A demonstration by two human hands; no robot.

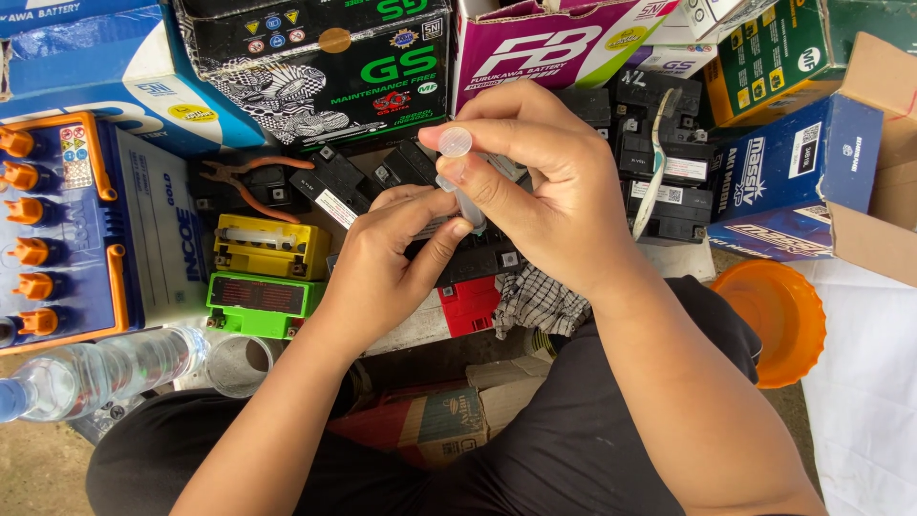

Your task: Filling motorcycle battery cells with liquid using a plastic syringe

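The person's forearms and dark-clad knees fill the lower frame, nearest the lens. Above them, the right hand [549,191] pinches a small clear plastic syringe-like tube [460,172] between thumb and forefinger, its round end up. The left hand [387,253] grips the tube's lower end, thumb and curled fingers closed on it. The tube sits in mid-air between both hands, above a cluster of small black batteries [659,143]. Just left lie a yellow battery [270,247], a green battery [263,304] and orange-handled pliers [253,182]. Farther out: a large blue battery with orange caps [57,229], a clear water bottle [91,375], an orange bowl [778,320], and printed cartons [315,67] behind.
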